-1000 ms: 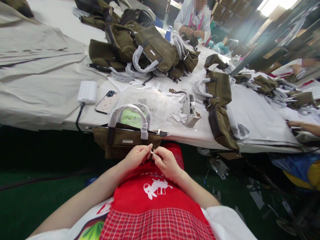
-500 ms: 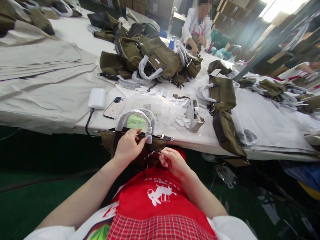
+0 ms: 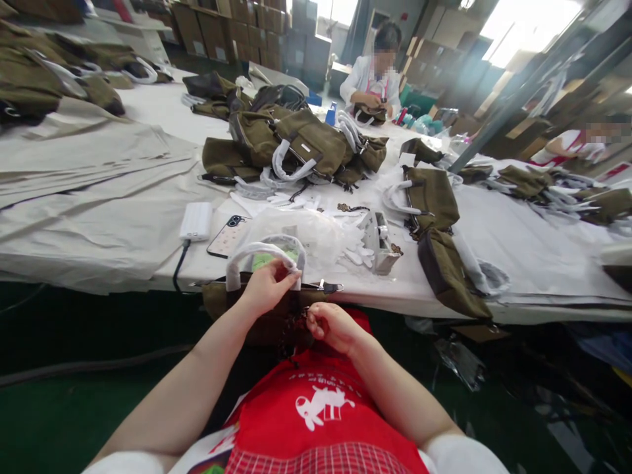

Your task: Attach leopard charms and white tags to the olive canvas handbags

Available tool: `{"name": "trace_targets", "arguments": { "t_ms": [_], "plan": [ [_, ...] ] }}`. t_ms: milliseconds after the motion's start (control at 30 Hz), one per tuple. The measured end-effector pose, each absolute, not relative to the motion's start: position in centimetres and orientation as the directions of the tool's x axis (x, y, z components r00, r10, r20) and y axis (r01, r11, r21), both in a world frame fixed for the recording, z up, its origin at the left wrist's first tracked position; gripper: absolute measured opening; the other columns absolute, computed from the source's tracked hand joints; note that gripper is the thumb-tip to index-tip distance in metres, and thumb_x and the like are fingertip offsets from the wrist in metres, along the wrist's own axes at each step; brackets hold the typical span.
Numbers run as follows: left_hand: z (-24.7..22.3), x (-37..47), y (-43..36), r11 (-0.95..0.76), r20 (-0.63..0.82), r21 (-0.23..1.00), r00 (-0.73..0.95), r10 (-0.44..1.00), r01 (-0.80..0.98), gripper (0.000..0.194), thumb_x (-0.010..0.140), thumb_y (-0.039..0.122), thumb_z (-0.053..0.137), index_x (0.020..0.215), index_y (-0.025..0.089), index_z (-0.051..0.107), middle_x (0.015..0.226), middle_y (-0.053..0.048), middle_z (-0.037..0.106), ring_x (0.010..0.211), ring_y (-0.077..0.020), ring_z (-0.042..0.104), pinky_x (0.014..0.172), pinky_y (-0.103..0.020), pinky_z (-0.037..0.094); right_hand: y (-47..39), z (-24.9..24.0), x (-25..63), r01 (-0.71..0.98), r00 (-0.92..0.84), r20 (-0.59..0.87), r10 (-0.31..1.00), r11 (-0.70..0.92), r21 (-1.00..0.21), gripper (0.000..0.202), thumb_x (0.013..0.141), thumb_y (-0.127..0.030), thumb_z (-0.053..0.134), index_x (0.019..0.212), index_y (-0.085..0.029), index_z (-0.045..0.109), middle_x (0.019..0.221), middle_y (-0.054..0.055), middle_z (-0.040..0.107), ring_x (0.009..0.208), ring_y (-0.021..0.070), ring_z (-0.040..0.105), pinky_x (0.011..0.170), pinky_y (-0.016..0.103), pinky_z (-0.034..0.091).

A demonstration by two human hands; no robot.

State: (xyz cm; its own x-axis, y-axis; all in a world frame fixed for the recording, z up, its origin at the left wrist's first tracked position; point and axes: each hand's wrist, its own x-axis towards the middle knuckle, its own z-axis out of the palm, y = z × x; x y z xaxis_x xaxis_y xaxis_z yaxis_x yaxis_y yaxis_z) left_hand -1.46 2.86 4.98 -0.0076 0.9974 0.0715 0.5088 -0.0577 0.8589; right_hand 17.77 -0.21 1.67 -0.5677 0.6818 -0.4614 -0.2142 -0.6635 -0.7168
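Observation:
An olive-green handbag (image 3: 215,301) hangs at the table's front edge against my apron, its zipper along the top. My left hand (image 3: 269,284) is closed on the bag's handle (image 3: 247,253), which is wrapped in whitish padding. Below and to the right, my right hand (image 3: 330,324) pinches a dark cord or chain (image 3: 296,322) hanging in front of the bag. Its lower part blurs into the dark, so its exact kind is unclear. A green sheet (image 3: 264,259) shows behind the handles.
A phone (image 3: 228,236), a white power bank (image 3: 196,220) with a cable, clear plastic bags (image 3: 296,227) and a small open box (image 3: 384,247) lie just beyond. Piled olive bags (image 3: 316,141) stand farther back, more bags (image 3: 432,197) to the right. A co-worker (image 3: 372,82) handles a bag across the table.
The view has tilted up a little. My right hand has moved slightly left and closer to the bag with the cord. The left hand stays at the handle.

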Motion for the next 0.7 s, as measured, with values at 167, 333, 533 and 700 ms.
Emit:
{"name": "trace_targets", "arguments": {
  "t_ms": [167,333,533,700],
  "plan": [
    [6.3,-1.6,2.5,-0.042,0.066,0.612,0.002,0.998,0.79,0.033,0.088,0.047,0.049,0.089,0.017,0.061,0.074,-0.009,0.07,0.074,-0.0276,0.068,0.068,-0.034,0.047,0.9,0.9,16.9,-0.197,-0.549,-0.497,0.672,-0.682,-0.704,0.015,0.07,-0.025,0.058,0.061,-0.014,0.055,0.052,-0.002,0.054,0.04,0.005,0.038,0.041,0.019,0.024],
    [6.4,-1.2,2.3,0.022,0.0,0.592,-0.027,1.0,0.806,0.027,0.082,0.043,0.058,0.088,0.017,0.061,0.076,-0.008,0.071,0.073,-0.0257,0.067,0.064,-0.032,0.046,0.9,1.6,15.6,-0.143,-0.571,-0.501,0.65,-0.68,-0.719,0.014,0.071,-0.023,0.058,0.06,-0.014,0.057,0.049,-0.001,0.056,0.038,0.0058,0.041,0.039,0.018,0.028],
    [6.0,0.0,0.7,0.1,-0.001,0.532,-0.117,0.993,0.841,0.025,0.08,0.042,0.059,0.071,0.019,0.061,0.072,-0.008,0.069,0.07,-0.0258,0.066,0.064,-0.033,0.044,1.4,1.6,14.6,-0.071,-0.51,-0.568,0.646,-0.69,-0.721,0.016,0.073,-0.021,0.061,0.06,-0.013,0.058,0.046,-0.001,0.056,0.033,0.0058,0.043,0.034,0.016,0.028],
    [5.4,1.5,-0.9,0.052,0.151,0.423,-0.127,0.98,0.904,0.026,0.085,0.042,0.052,0.079,0.019,0.063,0.071,-0.009,0.068,0.07,-0.0294,0.065,0.066,-0.036,0.043,1.5,1.1,14.4,-0.073,-0.481,-0.594,0.645,-0.704,-0.706,0.028,0.08,-0.031,0.066,0.06,-0.013,0.057,0.046,-0.001,0.055,0.033,0.0064,0.046,0.034,0.016,0.034]
  ]
}}
